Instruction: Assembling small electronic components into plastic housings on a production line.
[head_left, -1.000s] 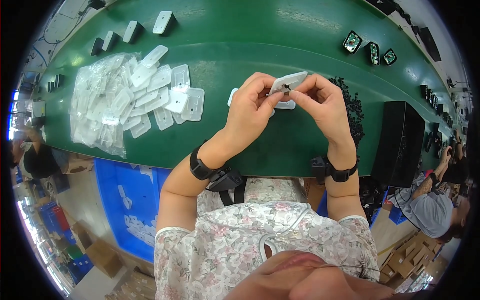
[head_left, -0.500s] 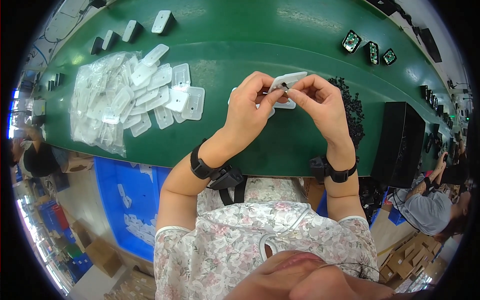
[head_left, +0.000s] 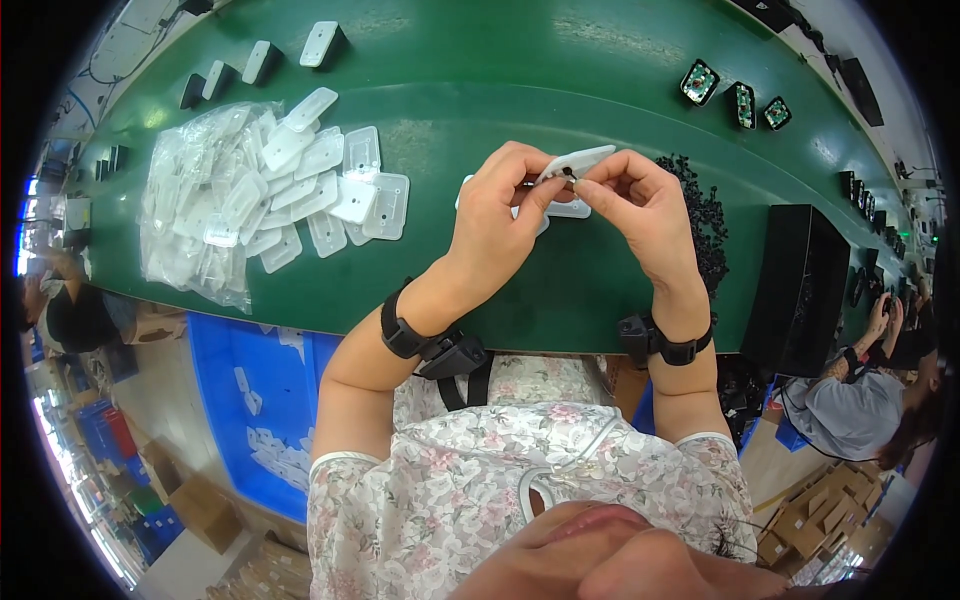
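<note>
Over the green table, my left hand (head_left: 500,220) grips a white plastic cover plate (head_left: 582,160), holding it tilted between closed fingers. My right hand (head_left: 648,215) pinches at the plate's near face, where a small black piece (head_left: 568,171) shows between the fingertips. How far that piece sits in the plate is hidden by the fingers. Beneath both hands lie other white plates (head_left: 572,209), partly covered. Just right of my right hand spreads a heap of small black parts (head_left: 706,225).
A pile of white plates (head_left: 290,190), some in a clear bag (head_left: 190,200), fills the left. Black housings with white tops (head_left: 320,45) stand at far left, circuit-board housings (head_left: 700,82) at far right. A black box (head_left: 800,280) stands right; a blue bin (head_left: 225,400) sits below the edge.
My hands stay almost in place, with the white plate tilted slightly differently. At the far right, another person's arms and head have shifted.
</note>
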